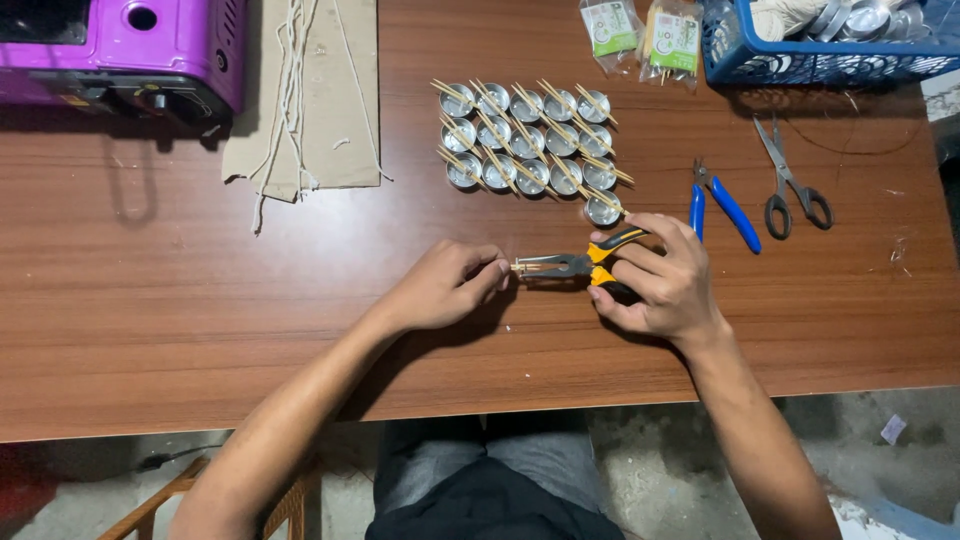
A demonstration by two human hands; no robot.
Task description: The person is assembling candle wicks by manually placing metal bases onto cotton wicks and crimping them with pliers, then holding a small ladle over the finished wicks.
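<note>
My right hand (655,280) grips the yellow-and-black handles of a pair of pliers (570,266), whose jaws point left. My left hand (445,285) is closed at the tips of those jaws, its fingers pinching something small that I cannot make out. Both hands rest on the brown wooden table (200,300). Just beyond them stand several small round metal cups (527,140) in rows, each with thin wooden sticks laid across its top. One more cup (603,209) sits alone right behind my right hand.
Blue-handled pliers (728,208) and grey scissors (790,180) lie to the right. A blue basket (800,55) of metal cups and two small packets (645,35) are at the back right. A purple machine (120,50) and cardboard with white strings (305,90) lie back left.
</note>
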